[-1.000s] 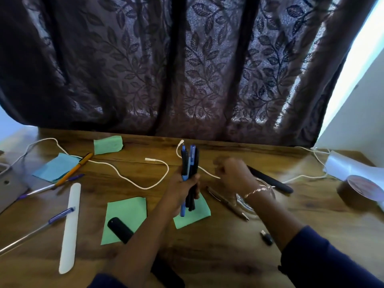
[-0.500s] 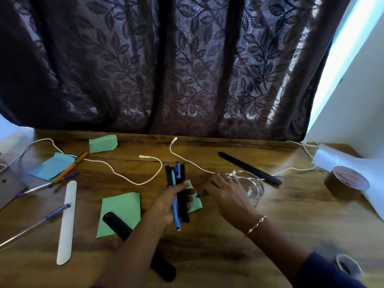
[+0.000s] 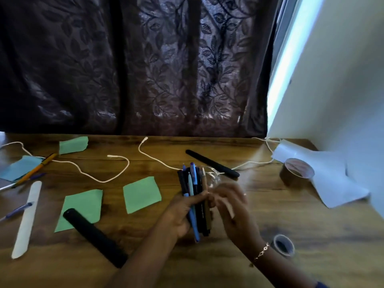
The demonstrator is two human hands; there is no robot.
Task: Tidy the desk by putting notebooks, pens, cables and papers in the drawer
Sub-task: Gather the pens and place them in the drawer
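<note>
left grip (image 3: pixel 178 215): fingers wrapped round pens (image 3: pixel 194 183), bundle upright above table (image 3: pixel 311 235)
right grip (image 3: pixel 234 210): just right of bundle, fingertips at it; blurred, can't tell if it's holding anything
notes (image 3: pixel 142 194): two green, flat, left of left grip
cable (image 3: pixel 122 173): white, beyond notes, further left
tape (image 3: pixel 297 171): well right of right grip

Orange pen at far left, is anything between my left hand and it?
Nothing upright: only two green notes and a white cable lie flat on the desk between the left hand, gripping a pen bundle, and the orange pen.
</note>
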